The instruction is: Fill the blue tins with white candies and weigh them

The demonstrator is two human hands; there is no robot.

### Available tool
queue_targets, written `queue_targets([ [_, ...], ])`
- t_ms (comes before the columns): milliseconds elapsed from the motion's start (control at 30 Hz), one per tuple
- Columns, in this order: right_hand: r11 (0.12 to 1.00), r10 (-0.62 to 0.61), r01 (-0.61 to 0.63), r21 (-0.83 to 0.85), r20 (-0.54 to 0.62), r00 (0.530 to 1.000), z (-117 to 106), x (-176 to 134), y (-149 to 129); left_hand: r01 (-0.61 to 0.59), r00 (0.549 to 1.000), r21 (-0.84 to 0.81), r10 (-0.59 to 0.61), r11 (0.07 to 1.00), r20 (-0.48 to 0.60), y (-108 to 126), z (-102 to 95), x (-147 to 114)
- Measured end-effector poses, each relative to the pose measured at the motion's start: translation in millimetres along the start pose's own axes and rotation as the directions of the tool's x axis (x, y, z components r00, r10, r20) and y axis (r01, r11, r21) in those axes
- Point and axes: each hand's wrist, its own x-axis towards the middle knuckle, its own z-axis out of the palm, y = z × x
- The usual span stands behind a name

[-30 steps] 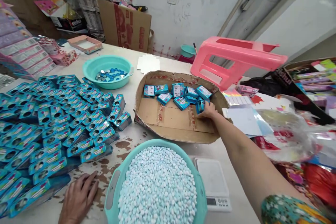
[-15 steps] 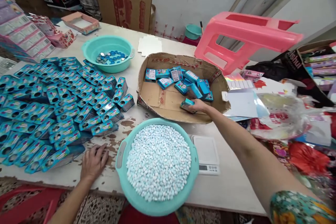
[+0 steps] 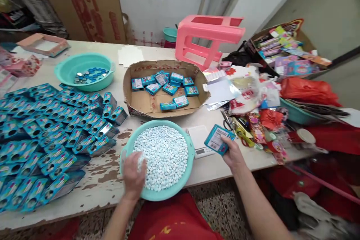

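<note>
My right hand (image 3: 233,153) is closed on a small blue printed carton (image 3: 216,140), held up beside a white digital scale (image 3: 194,133). My left hand (image 3: 134,174), smeared by motion, is over the left rim of a turquoise basin (image 3: 129,143). Small white and pale blue candies (image 3: 165,157) fill this basin; whether the left fingers hold any is unclear. Behind the basin, a low cardboard tray (image 3: 140,107) contains several more blue cartons (image 3: 170,89), lying flat or leaning on each other.
Rows of blue cartons with round holes (image 3: 59,131) crowd the table's left side. Beyond them sits another turquoise basin (image 3: 84,62) with small round discs (image 3: 91,76). A pink stool (image 3: 208,32) lies on its side at the back. Scissors (image 3: 246,137) and plastic bags (image 3: 244,86) clutter the right.
My right hand has lifted a blue carton out of the cardboard tray and drawn it back near the scale. My left hand has moved right from the tabletop to the candy basin. The view has swung right.
</note>
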Motion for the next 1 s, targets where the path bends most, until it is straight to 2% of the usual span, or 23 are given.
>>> queue_targets([
  [33, 0.999, 0.023, -0.021, 0.028, -0.076, 0.997, -9, -12, 9, -0.107, 0.989, -0.045, 0.111, 0.993, 0.100, 32, 14.9, 5],
  [67, 0.998, 0.041, -0.035, 0.048, -0.133, 0.990, -17, -21, 17, -0.211, 0.954, -0.072, 0.221, 0.975, 0.201, 60, 29.7, 8],
  [100, 0.997, 0.050, -0.041, 0.058, -0.173, 0.984, -22, -28, 23, -0.302, 0.901, -0.097, 0.317, 0.949, 0.296, 82, 43.3, 11],
  [167, 0.997, 0.050, -0.037, 0.062, -0.211, 0.976, -29, -40, 28, -0.390, 0.818, -0.097, 0.393, 0.916, 0.420, 104, 63.2, 16],
  [200, 0.998, 0.044, -0.031, 0.061, -0.222, 0.974, -32, -45, 28, -0.413, 0.793, -0.080, 0.402, 0.907, 0.458, 105, 68.7, 19],
  [267, 0.998, 0.026, -0.011, 0.063, -0.249, 0.968, -35, -55, 26, -0.445, 0.770, -0.032, 0.400, 0.895, 0.497, 95, 71.3, 26],
  [367, 0.998, 0.015, 0.005, 0.070, -0.273, 0.962, -34, -72, 26, -0.465, 0.769, 0.040, 0.381, 0.885, 0.514, 70, 64.2, 38],
  [433, 0.999, 0.026, -0.013, 0.053, -0.246, 0.969, -26, -85, 31, -0.425, 0.791, 0.074, 0.331, 0.902, 0.514, 58, 59.7, 45],
  [500, 0.999, 0.046, -0.047, -0.002, -0.171, 0.984, -12, -97, 38, -0.329, 0.826, 0.069, 0.252, 0.942, 0.505, 51, 57.6, 50],
  [567, 0.993, 0.060, -0.066, -0.097, -0.062, 0.996, 4, -105, 44, -0.135, 0.876, 0.016, 0.112, 0.991, 0.470, 49, 56.8, 53],
  [600, 0.987, 0.062, -0.062, -0.145, -0.007, 0.998, 11, -107, 47, 0.010, 0.895, -0.033, 0.006, 0.999, 0.445, 49, 56.2, 54],
  [633, 0.981, 0.059, -0.050, -0.186, 0.046, 0.997, 18, -108, 49, 0.183, 0.896, -0.100, -0.125, 0.978, 0.425, 50, 55.0, 55],
  [667, 0.975, 0.051, -0.029, -0.221, 0.094, 0.994, 24, -107, 50, 0.369, 0.868, -0.190, -0.265, 0.910, 0.420, 51, 53.1, 56],
  [700, 0.968, 0.035, 0.002, -0.252, 0.141, 0.989, 29, -105, 50, 0.543, 0.809, -0.298, -0.393, 0.786, 0.436, 54, 50.2, 58],
  [733, 0.958, 0.014, 0.040, -0.284, 0.184, 0.983, 34, -102, 50, 0.681, 0.727, -0.408, -0.491, 0.609, 0.480, 57, 46.2, 61],
  [767, 0.944, -0.013, 0.086, -0.319, 0.223, 0.975, 37, -98, 50, 0.767, 0.639, -0.503, -0.547, 0.399, 0.541, 62, 41.0, 65],
  [800, 0.923, -0.046, 0.140, -0.359, 0.258, 0.965, 41, -95, 50, 0.798, 0.568, -0.573, -0.556, 0.189, 0.607, 68, 34.7, 69],
  [833, 0.894, -0.083, 0.199, -0.400, 0.290, 0.953, 46, -91, 50, 0.788, 0.524, -0.616, -0.529, 0.003, 0.668, 74, 27.5, 74],
  [867, 0.858, -0.124, 0.265, -0.440, 0.323, 0.938, 51, -88, 49, 0.758, 0.507, -0.636, -0.483, -0.144, 0.714, 82, 19.6, 79],
  [900, 0.814, -0.168, 0.338, -0.473, 0.365, 0.916, 56, -86, 49, 0.724, 0.510, -0.643, -0.433, -0.251, 0.743, 90, 11.6, 85],
  [933, 0.762, -0.211, 0.414, -0.498, 0.414, 0.886, 63, -84, 49, 0.691, 0.525, -0.648, -0.392, -0.321, 0.755, 99, 4.0, 90],
  [1000, 0.650, -0.269, 0.552, -0.523, 0.521, 0.810, 76, -84, 49, 0.628, 0.583, -0.684, -0.358, -0.371, 0.729, 116, -8.0, 99],
])
